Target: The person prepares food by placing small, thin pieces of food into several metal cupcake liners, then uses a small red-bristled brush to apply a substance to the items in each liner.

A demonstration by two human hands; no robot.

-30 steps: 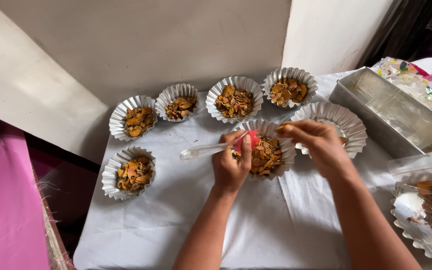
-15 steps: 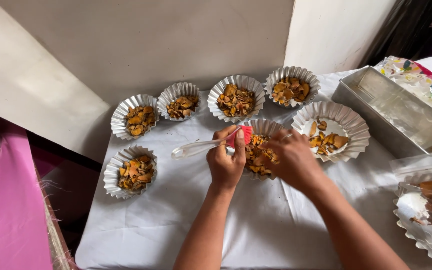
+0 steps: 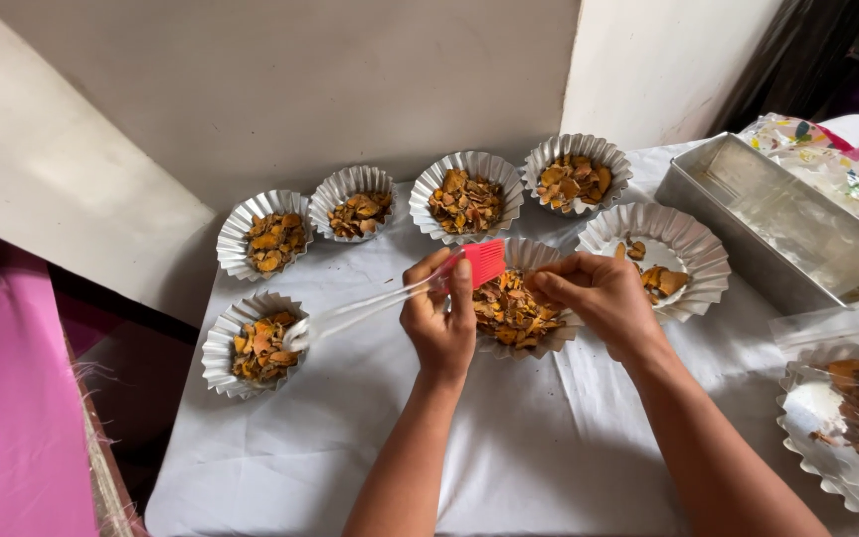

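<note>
Currently, the brush (image 3: 400,294) is pinched by the left hand (image 3: 441,323), handle toward the tabletop's left edge; the right hand (image 3: 599,298), fingers pressed together, touches the filled foil cup (image 3: 514,308).

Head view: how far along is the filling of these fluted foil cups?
Done: five cups hold full heaps of orange-brown chips, such as the back middle cup. In hand: the left hand holds a red-headed brush over the centre cup, while the right hand pinches at its chips. Left: the right-hand cup holds only a few pieces.
</note>
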